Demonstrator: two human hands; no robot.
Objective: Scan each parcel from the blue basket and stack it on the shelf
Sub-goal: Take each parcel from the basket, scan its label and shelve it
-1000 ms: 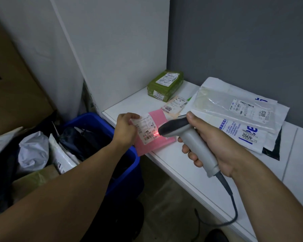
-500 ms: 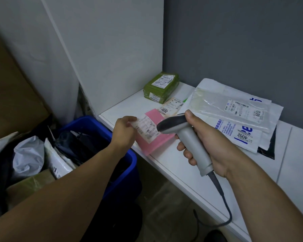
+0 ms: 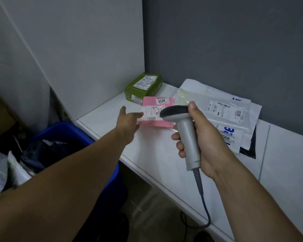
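Note:
My left hand (image 3: 129, 120) reaches over the white shelf (image 3: 147, 154) and pinches the near-left edge of a pink parcel (image 3: 163, 122). The parcel carries a white shipping label, and a 4014 sticker shows at its far end. It lies low over the shelf, beside the green parcel (image 3: 143, 86). My right hand (image 3: 206, 137) grips the grey handheld scanner (image 3: 184, 130), its head pointing left just above the pink parcel's right end. The blue basket (image 3: 72, 130) stands below the shelf's left end, with dark and white bags inside.
Flat white and clear mailer bags (image 3: 217, 109) lie stacked on the shelf to the right, over a black bag corner (image 3: 250, 147). A white side panel and a grey back wall close in the shelf. The scanner cable (image 3: 202, 198) hangs past the front edge.
My left hand has carried the pink parcel away from the scanner, further back onto the shelf toward the green parcel. The red scan light is gone, and the scanner has stayed roughly in place.

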